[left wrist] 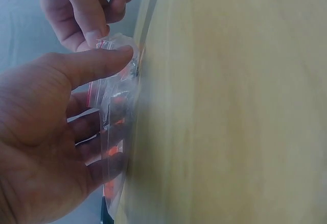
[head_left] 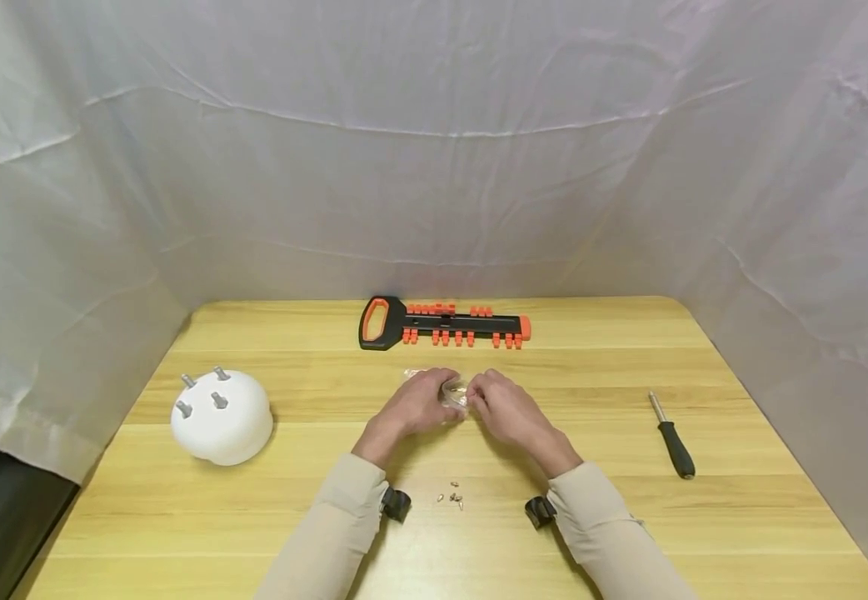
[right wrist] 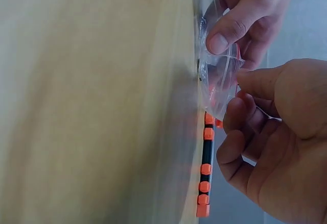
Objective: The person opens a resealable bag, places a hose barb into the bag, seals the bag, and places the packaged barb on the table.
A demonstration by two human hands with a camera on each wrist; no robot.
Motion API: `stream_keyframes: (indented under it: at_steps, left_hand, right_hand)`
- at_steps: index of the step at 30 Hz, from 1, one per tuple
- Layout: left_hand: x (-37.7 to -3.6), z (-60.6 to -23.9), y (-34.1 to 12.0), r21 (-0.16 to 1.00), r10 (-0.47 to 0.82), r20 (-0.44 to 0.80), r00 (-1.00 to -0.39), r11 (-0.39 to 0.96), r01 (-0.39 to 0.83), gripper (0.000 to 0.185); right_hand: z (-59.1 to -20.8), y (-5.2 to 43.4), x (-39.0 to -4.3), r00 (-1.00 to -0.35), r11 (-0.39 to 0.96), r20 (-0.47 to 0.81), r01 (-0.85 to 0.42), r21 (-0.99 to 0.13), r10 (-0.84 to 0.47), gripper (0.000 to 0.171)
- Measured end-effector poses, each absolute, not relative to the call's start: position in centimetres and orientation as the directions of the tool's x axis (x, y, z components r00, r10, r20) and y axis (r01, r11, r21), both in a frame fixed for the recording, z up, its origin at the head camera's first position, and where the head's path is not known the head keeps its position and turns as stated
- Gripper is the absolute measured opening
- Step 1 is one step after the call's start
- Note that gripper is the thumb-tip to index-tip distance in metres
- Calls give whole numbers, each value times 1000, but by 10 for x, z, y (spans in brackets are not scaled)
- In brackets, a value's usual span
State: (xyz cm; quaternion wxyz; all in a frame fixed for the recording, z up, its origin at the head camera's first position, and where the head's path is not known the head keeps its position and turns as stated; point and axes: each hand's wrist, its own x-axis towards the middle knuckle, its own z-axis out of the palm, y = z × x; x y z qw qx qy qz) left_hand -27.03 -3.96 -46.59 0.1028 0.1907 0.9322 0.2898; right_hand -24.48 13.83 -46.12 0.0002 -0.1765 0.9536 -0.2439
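A clear plastic zip bag (head_left: 454,395) with a red line along its seal is between both hands, just above the table. My left hand (head_left: 421,402) holds it, the thumb (left wrist: 104,63) on the near side and the fingers behind. At the seal end, my right hand (head_left: 507,406) pinches the bag's edge between thumb (right wrist: 258,82) and forefinger. Something small and shiny shows at the bag in the head view, but its kind is unclear. Several small metal pieces (head_left: 455,498) lie on the table between the forearms.
A black rack with orange clips (head_left: 464,323) lies beyond the hands, near the table's (head_left: 314,533) far edge. To the left sits a white rounded body (head_left: 226,437) with several grey pegs on top. A dark-handled screwdriver (head_left: 675,447) is at the right.
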Motion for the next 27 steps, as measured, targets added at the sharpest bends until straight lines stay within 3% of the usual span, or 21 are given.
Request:
stream_keyframes:
  at_steps: [16,27]
  left_hand:
    - [-270,-465,-41,573,421,-78,-904,761,304,66]
    - [-270,-466,-41,565,421,-88,-903,767,303,65]
  right_hand:
    - [-457,142,-238,-970,825,64,-234,-515,-235,10]
    - [-452,143,-217,-962,764,47,-242,-598,-268,6]
